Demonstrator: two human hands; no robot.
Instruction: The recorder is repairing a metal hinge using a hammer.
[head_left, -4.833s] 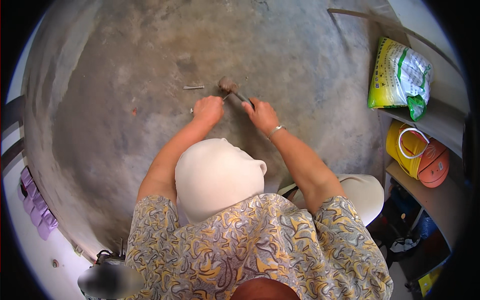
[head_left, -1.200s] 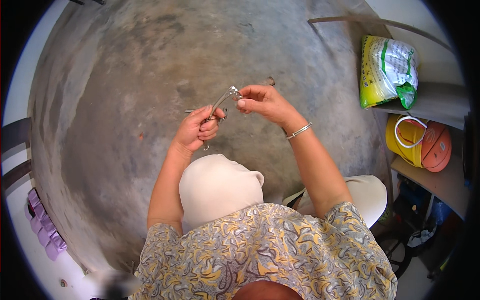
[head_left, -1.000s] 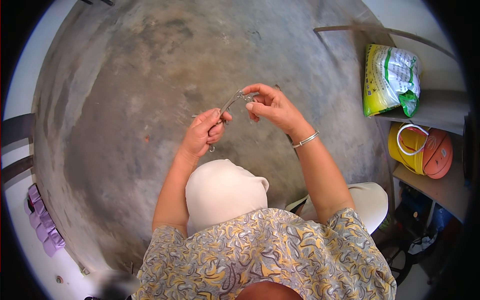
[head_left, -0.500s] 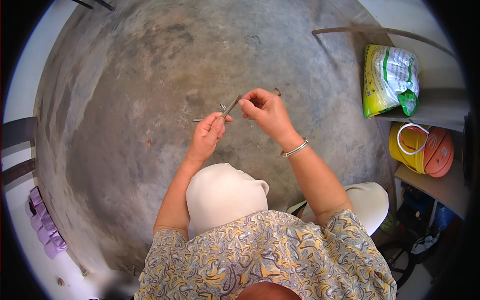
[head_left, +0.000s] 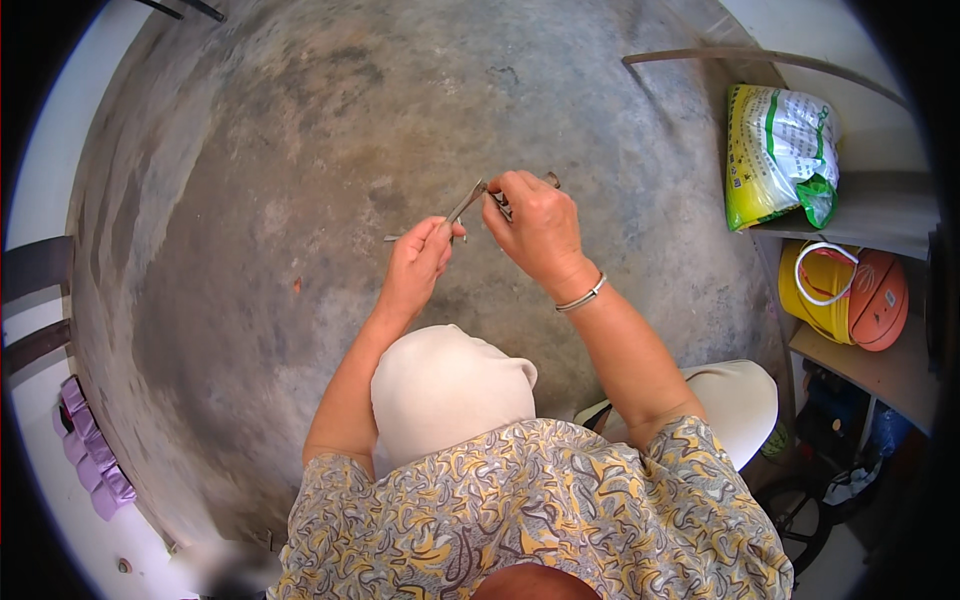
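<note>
My left hand (head_left: 415, 262) is closed around a slim grey metal tool (head_left: 464, 205) that slants up and to the right; its exact kind is too small to make out. Close to the tool's upper tip, my right hand (head_left: 540, 222) has its fingers curled and pressed together, and what they hold is hidden. Dark metal bits (head_left: 503, 207) show under the right fingers. Beyond that hand is a small round brownish end (head_left: 551, 180). A thin metal piece (head_left: 391, 239) pokes out left of my left hand. A metal bangle (head_left: 582, 293) circles my right wrist.
Stained concrete floor (head_left: 300, 130) spreads around, with a small orange scrap (head_left: 297, 285) on it. At right, shelves bear a yellow, white and green bag (head_left: 785, 150), a yellow bucket (head_left: 822, 300) and an orange ball (head_left: 878, 300). Purple padded fabric (head_left: 92, 448) hangs at left.
My right hand has turned, its back now more upward, with its fingers curled over the tool's tip. Dark metal bits now show beneath them. The left hand has shifted slightly upward.
</note>
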